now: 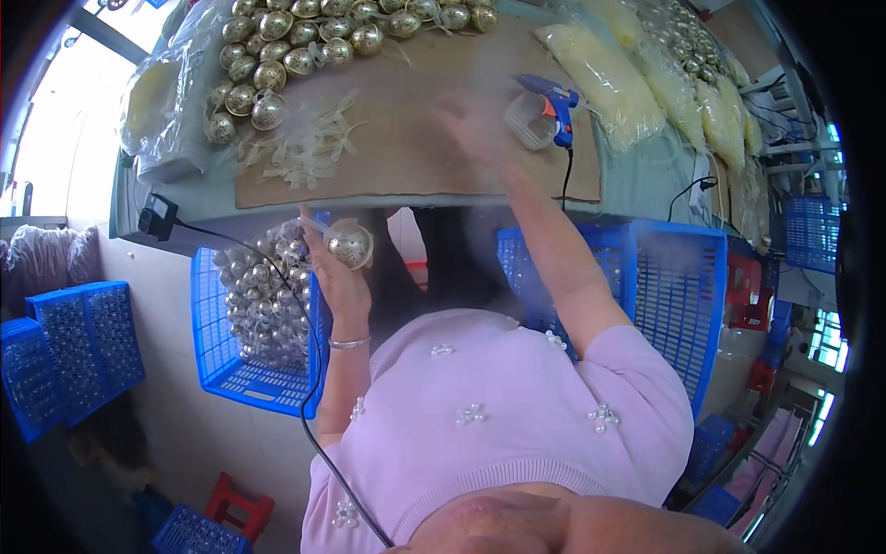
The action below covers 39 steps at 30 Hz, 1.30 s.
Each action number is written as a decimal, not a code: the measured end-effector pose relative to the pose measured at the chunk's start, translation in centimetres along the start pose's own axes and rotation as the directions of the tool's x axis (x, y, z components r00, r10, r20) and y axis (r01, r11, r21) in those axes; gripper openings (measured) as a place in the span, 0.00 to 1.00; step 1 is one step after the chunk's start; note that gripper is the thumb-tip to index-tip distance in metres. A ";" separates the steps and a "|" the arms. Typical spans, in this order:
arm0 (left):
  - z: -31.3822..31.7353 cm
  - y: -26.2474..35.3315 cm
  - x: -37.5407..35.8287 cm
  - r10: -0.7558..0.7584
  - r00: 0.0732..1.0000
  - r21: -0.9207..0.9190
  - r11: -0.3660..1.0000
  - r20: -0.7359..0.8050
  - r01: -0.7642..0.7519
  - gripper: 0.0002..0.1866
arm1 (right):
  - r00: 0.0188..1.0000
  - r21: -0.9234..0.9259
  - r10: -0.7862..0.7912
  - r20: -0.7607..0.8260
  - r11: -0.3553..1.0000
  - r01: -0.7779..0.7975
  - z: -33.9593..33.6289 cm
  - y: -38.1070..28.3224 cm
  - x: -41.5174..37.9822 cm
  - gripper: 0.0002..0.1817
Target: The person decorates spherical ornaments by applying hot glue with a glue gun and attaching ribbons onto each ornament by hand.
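My left hand (340, 282) is closed around a shiny gold ball ornament (351, 246) with a perforated pattern, just below the table's front edge. A pale translucent strip lies by its fingers. My right hand (466, 129) is over the brown cardboard (406, 138), left of the glue gun; it is blurred, and its fingers do not show clearly. The blue glue gun (554, 106) with an orange trigger rests beside a clear round container (529, 123). A heap of pale translucent strips (305, 148) lies on the cardboard's left part.
Many gold balls (300, 42) sit along the table's far left. A blue crate (208, 323) full of balls stands below, with a black cable (305, 406) crossing it. Another blue crate (678, 305) stands right. Bags of pale material (609, 83) lie at the right.
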<state>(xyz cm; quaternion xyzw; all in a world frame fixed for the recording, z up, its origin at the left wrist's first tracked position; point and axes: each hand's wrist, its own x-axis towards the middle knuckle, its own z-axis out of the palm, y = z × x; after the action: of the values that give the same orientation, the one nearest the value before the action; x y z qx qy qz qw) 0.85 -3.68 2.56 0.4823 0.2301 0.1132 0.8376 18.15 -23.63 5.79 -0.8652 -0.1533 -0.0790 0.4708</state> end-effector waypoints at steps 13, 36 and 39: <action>-1.1 0.2 -0.8 0.015 1.000 0.054 0.998 -0.005 -0.015 0.30 | 0.772 -0.257 -0.586 0.249 0.728 0.635 10.3 -0.9 1.8 0.06; 5.0 -0.1 0.8 0.084 0.956 0.246 0.957 0.281 -0.157 0.34 | 0.915 0.601 -0.027 0.403 0.761 -0.242 2.2 -3.3 -7.7 0.03; 5.4 -0.3 0.9 0.062 0.970 0.196 0.974 0.235 -0.109 0.31 | 0.924 0.597 -0.003 0.382 0.764 -0.244 2.4 -3.1 -8.0 0.04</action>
<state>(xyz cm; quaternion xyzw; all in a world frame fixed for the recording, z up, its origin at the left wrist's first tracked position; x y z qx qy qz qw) 4.26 -7.55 4.34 0.5865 0.1222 0.0687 0.7977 9.50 -21.51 4.69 -0.6627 -0.1977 0.1683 0.7024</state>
